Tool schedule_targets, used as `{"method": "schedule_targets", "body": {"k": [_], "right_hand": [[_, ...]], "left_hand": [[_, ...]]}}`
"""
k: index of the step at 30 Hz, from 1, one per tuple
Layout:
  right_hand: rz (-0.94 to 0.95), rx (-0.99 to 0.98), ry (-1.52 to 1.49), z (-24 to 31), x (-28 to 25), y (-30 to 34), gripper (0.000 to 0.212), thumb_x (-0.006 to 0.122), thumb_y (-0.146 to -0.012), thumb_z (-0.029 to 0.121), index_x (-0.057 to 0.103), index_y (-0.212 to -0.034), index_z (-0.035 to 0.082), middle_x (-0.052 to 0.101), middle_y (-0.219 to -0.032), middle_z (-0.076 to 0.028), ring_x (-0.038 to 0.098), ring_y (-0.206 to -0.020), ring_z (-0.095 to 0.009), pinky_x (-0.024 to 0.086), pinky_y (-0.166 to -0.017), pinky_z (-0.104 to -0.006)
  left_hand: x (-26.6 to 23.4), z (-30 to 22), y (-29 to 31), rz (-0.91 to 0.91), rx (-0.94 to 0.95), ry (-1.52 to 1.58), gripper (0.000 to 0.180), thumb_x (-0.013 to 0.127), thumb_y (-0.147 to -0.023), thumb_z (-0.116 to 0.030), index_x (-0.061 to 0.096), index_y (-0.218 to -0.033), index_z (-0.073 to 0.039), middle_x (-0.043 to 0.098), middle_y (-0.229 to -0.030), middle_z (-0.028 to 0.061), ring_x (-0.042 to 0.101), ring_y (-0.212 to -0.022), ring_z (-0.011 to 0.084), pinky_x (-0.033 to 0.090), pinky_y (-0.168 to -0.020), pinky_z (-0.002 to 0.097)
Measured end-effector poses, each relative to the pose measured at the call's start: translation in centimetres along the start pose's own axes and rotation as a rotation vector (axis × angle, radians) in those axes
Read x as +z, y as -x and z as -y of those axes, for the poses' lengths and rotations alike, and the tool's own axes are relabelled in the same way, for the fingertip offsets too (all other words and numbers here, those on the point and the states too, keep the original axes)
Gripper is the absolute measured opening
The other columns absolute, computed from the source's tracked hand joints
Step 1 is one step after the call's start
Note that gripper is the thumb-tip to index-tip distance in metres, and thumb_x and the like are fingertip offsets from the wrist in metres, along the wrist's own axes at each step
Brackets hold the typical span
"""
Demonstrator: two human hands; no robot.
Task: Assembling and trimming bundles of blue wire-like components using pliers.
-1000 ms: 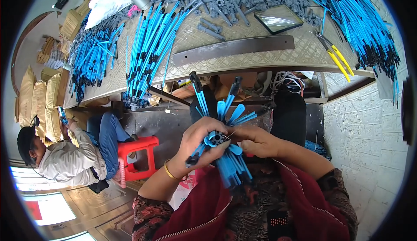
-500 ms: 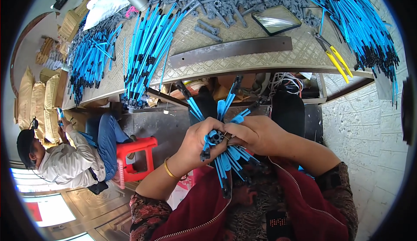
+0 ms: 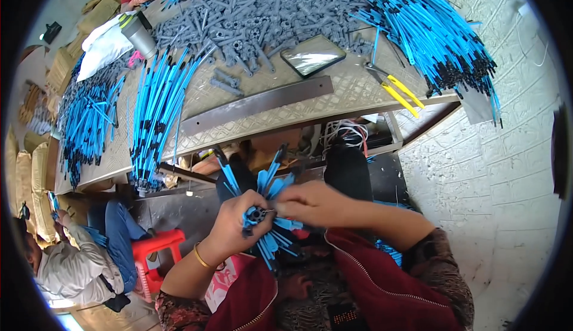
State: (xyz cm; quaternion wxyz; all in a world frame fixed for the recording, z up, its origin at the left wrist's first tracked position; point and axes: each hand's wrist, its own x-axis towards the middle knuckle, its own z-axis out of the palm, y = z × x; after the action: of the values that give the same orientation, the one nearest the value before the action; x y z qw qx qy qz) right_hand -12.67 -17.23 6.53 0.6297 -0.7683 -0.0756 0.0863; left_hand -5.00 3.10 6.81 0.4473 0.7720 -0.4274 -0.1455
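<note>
The desk [image 3: 352, 80] carries blue rods [image 3: 430, 33] in piles. The bundle [image 3: 266, 246] is in the person's hands, clear of the desk and before its near edge, rods splayed outward. It looks light; each rod is probably springy and smooth, and apt to swing loose if gripped near its end. The left hand [image 3: 236, 219] is curled closed round the bundle's middle. The right hand [image 3: 311, 204], fingers bent, is just beside; blur hides whether it grips anything. The hub [image 3: 257, 215], round and holed, looks hard: the surest hold. The thin wire [image 3: 268, 210] there likely bends easily and suits a fingertip pinch.
</note>
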Motion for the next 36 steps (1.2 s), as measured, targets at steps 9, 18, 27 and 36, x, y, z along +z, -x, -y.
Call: {"method": "schedule_targets", "body": {"k": [9, 18, 27, 36], "right_hand": [[-0.785, 0.118, 1.547, -5.6, -21.9, 4.3, 0.02, 0.06, -0.082, 0.018, 0.055, -0.092, 0.002, 0.058, -0.091, -0.017, 0.053, -0.085, -0.034, 0.041, -0.077, -0.0421], [-0.343, 0.034, 0.357, -1.8, -9.5, 5.7, 0.02, 0.066, -0.076, 0.017, 0.056, -0.086, 0.003, 0.055, -0.09, -0.012, 0.056, -0.081, -0.027, 0.045, -0.073, -0.0304], [-0.095, -0.428, 1.037, 0.6, -2.9, 0.8, 0.028, 0.064, -0.069, 0.012, 0.061, -0.095, 0.004, 0.048, -0.117, -0.013, 0.046, -0.105, -0.03, 0.036, -0.089, -0.0455], [-0.065, -0.404, 1.189, 1.7, -3.3, 0.4, 0.024, 0.06, -0.072, 0.013, 0.061, -0.093, 0.004, 0.045, -0.123, -0.013, 0.043, -0.11, -0.03, 0.029, -0.095, -0.0517]], "left_hand": [[-2.0, -0.4, 0.8, -0.015, -0.115, 0.191, 0.018, 0.069, -0.074, -0.001, 0.054, -0.083, -0.005, 0.063, -0.079, 0.0054, 0.061, -0.073, 0.0145, 0.048, -0.067, 0.028], [-2.5, 0.5, 0.7, 0.1, -0.146, 0.239, 0.021, 0.074, -0.072, -0.008, 0.056, -0.082, -0.005, 0.063, -0.079, 0.0055, 0.062, -0.072, 0.0153, 0.048, -0.065, 0.0275], [-2.2, 0.9, 0.1, 0.083, -0.054, 0.153, 0.046, 0.081, -0.063, -0.018, 0.062, -0.103, -0.005, 0.064, -0.082, 0.0081, 0.063, -0.072, 0.0187, 0.049, -0.066, 0.0294], [-2.5, 1.1, -0.4, 0.102, -0.073, 0.142, 0.05, 0.081, -0.063, -0.021, 0.061, -0.106, -0.004, 0.066, -0.091, 0.0105, 0.064, -0.082, 0.022, 0.049, -0.073, 0.0311]]}}
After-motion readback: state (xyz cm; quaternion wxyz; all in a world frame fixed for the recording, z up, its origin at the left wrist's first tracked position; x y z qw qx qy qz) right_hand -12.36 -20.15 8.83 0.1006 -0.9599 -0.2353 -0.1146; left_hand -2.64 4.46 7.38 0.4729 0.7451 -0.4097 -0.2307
